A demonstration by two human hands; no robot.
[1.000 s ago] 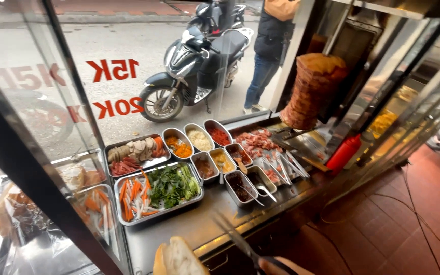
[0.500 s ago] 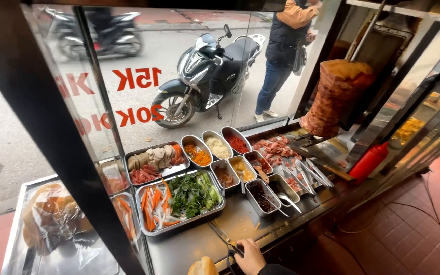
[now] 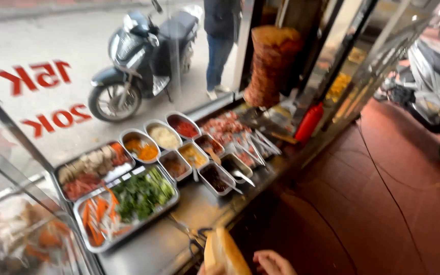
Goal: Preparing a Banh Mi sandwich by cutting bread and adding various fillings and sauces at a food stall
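Swinging right, the view has slid off the glass front since half a second ago and now takes in more red tiled floor (image 3: 383, 203) and a parked motorbike at the far right (image 3: 434, 76). The knife that showed by the hand back then has dropped out of sight; what fills the bottom edge now is the bread roll (image 3: 225, 252), risen well up into frame. My read: the bread is now the thing in hand and the cutting tool is set aside or hidden.

Roll sits low centre, just off the near edge of the steel worktop (image 3: 154, 249), close by dark scissors (image 3: 192, 237) lying there. Long axis runs near upright, tilted a little, pale pointed end up and away, toward the tray of greens and carrot strips (image 3: 128, 201).

Right hand (image 3: 273, 262) sits just beside the roll's right flank, fingers (image 3: 266, 257) curled loosely, touching or nearly so; blur keeps me from saying which. Left hand (image 3: 207, 270) shows only as a sliver under the roll's base, seemingly propping it, its grip impossible to judge.

Beyond, tubs of sauces and fillings, and the meat spit (image 3: 271, 66).
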